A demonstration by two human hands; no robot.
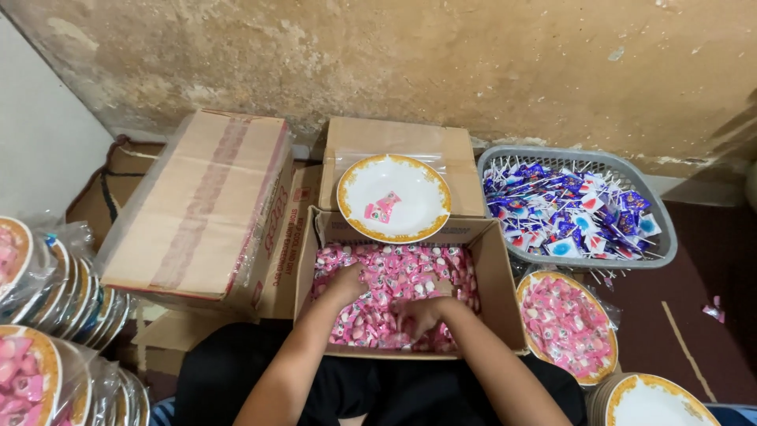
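An open cardboard box in front of me is filled with several pink wrapped candies. My left hand is pressed into the candies on the left side, fingers buried. My right hand digs into the candies nearer me, fingers curled among the wrappers. Whether either hand grips any candy is hidden. Behind the box, on its raised flap, rests a white plate with a gold rim that carries two pink candies.
A grey basket of blue-wrapped lollipops stands at the right. A plate heaped with pink candies and an empty gold-rimmed plate lie lower right. A sealed carton stands left. Wrapped, filled plates are stacked far left.
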